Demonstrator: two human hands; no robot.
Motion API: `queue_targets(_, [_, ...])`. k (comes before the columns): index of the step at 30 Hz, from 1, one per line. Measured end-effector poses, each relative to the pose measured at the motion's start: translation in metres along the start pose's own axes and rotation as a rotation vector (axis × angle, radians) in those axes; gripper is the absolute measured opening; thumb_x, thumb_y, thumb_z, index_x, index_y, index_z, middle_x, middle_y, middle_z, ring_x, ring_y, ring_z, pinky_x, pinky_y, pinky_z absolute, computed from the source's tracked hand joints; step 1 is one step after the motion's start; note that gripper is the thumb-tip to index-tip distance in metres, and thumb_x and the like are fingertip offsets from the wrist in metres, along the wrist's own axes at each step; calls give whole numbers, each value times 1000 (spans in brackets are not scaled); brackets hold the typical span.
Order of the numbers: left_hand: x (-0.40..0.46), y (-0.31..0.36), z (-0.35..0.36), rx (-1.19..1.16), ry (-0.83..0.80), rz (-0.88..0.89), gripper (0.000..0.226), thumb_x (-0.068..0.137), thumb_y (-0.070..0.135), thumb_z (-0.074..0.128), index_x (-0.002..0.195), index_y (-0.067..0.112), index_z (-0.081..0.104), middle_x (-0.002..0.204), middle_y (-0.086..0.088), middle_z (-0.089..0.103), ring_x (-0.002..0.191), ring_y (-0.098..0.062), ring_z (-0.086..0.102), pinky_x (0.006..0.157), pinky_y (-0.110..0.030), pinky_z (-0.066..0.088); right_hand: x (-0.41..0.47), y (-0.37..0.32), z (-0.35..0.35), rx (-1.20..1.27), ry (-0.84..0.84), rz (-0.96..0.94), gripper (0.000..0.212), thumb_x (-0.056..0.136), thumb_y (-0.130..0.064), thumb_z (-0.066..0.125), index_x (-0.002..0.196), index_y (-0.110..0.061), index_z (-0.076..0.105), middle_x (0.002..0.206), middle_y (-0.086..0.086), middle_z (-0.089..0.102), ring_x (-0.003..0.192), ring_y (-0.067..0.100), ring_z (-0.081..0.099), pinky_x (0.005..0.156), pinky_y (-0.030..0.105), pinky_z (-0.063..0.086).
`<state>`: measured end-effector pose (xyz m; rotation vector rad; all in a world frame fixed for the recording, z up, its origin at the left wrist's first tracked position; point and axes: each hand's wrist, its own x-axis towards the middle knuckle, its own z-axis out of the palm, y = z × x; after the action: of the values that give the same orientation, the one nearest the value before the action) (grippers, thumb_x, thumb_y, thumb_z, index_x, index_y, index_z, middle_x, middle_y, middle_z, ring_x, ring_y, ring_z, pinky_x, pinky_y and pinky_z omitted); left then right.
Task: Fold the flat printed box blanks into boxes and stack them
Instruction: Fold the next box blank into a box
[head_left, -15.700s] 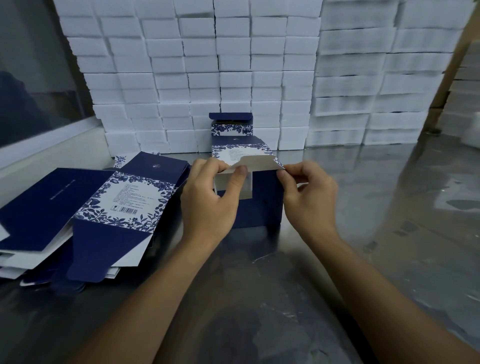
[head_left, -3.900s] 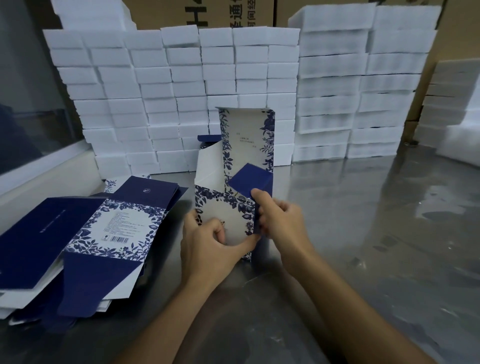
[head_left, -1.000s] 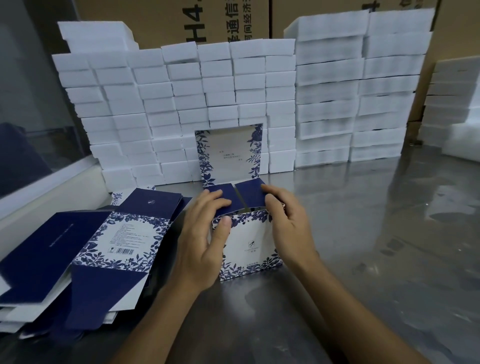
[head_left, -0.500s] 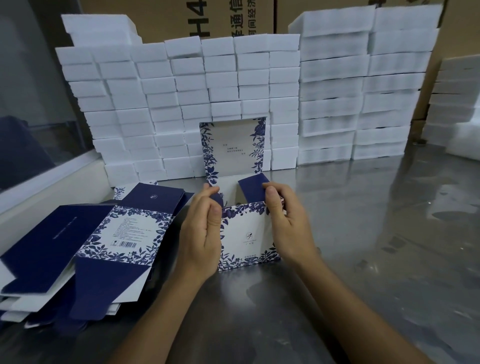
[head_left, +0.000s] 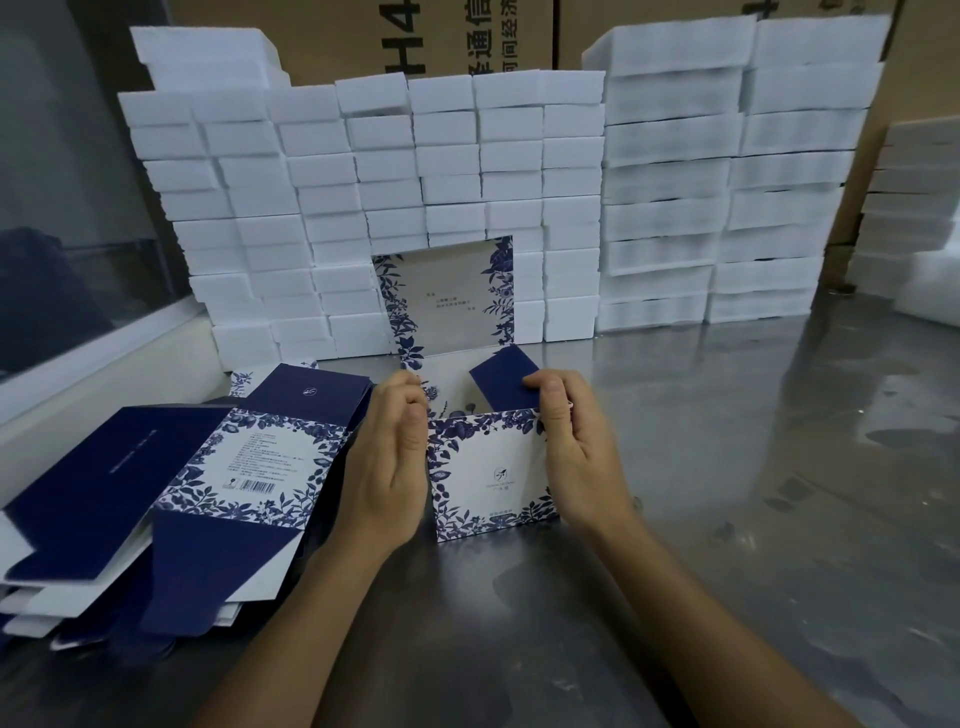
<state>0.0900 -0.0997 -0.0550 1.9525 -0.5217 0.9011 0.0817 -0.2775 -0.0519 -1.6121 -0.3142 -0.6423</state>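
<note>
1. Box (head_left: 491, 470) stands on the metal table (head_left: 727, 467), right between the two hands.
2. Its lid (head_left: 449, 293) is up and stands straight at the back. The top is open.
3. The left hand (head_left: 387, 467) lies flat on the box's left side, fingers straight and close together. The fingertips reach the top left corner.
4. The right hand (head_left: 576, 441) is on the box's right side. Its thumb and fingers pinch a dark blue flap (head_left: 506, 379) that sticks up at the top right.
5. The box front is white with blue leaves round the edge. It has a tiny logo and small words, too small to read. The lid has small words too, also too small to read.
6. A pile of flat blanks (head_left: 156, 499) lies just left of the left hand. The top blank shows a barcode and small print.
7. White foam blocks (head_left: 363, 182) are stacked like a wall behind the box.
8. Brown cartons (head_left: 467, 36) stand behind the foam. They show big black letters, with "H4" and some Chinese writing.
</note>
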Motion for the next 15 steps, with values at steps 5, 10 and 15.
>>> queue_targets(5, [1,-2,-4,-118,-95,-122,40,100,51,25,134,41,43,142,38,32,136,14,28,104,-1,20,0,-1,-2,1,-3,-31,39,97,-60,35,100,-32,61,101,-3,64,91,16,61,78,33,50])
queue_targets(10, [5,-4,-6,-183,-128,-184,42,98,49,27,137,42,41,144,36,31,136,15,26,105,-2,21,0,-2,-2,-25,-15,-61,38,97,-60,34,96,-31,59,97,-4,63,87,13,60,74,25,46])
queue_targets(15, [12,-14,-13,-229,-188,-199,53,92,57,36,136,28,46,151,21,33,137,13,27,105,-4,24,1,-3,-3,-29,-22,-86,35,97,-55,38,94,-26,59,94,1,63,87,19,62,76,40,51])
